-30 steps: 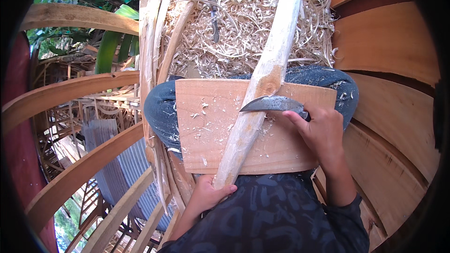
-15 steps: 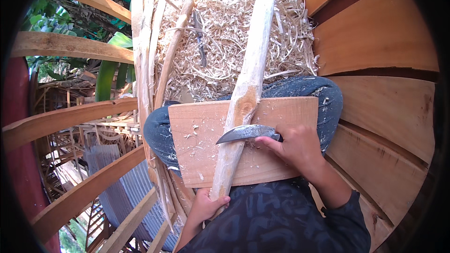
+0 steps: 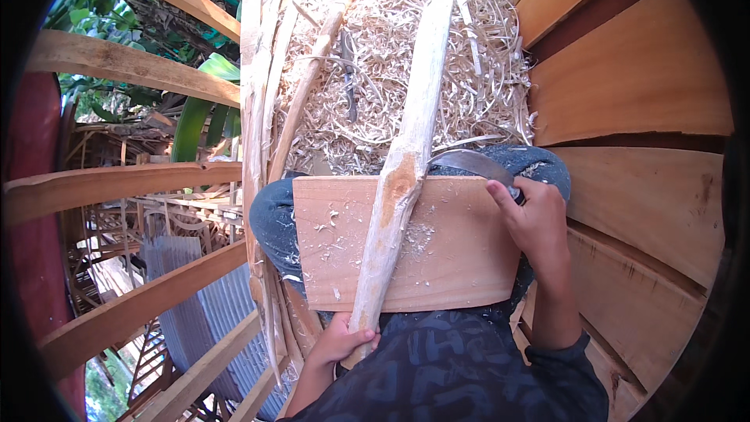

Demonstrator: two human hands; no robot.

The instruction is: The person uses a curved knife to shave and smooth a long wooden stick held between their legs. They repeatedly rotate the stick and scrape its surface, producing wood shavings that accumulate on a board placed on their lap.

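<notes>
A long, pale peeled wooden pole (image 3: 418, 129) slants across my lap, with a brown knot partway along it. My left hand (image 3: 346, 340) is wrapped round its near end, close to my shirt. In my right hand (image 3: 537, 215) is a knife with a broad curved blade (image 3: 469, 160); the fist hides most of its handle. The blade points left, beyond the far edge of the board and just right of the pole, apart from it. Under the pole a flat wooden board (image 3: 461, 266) rests across my legs, dotted with small shavings.
Curly wood shavings (image 3: 312, 129) heap up beyond my knees. A second dark knife (image 3: 348, 78) lies on them. Thinner poles (image 3: 308, 82) and strips run along the left. Slatted wooden rails (image 3: 125, 180) stand on the left, a plank wall (image 3: 633, 70) on the right.
My right hand has moved the knife off the pole, away from me and to the right. My left hand still grips the pole's near end. The view has shifted slightly.
</notes>
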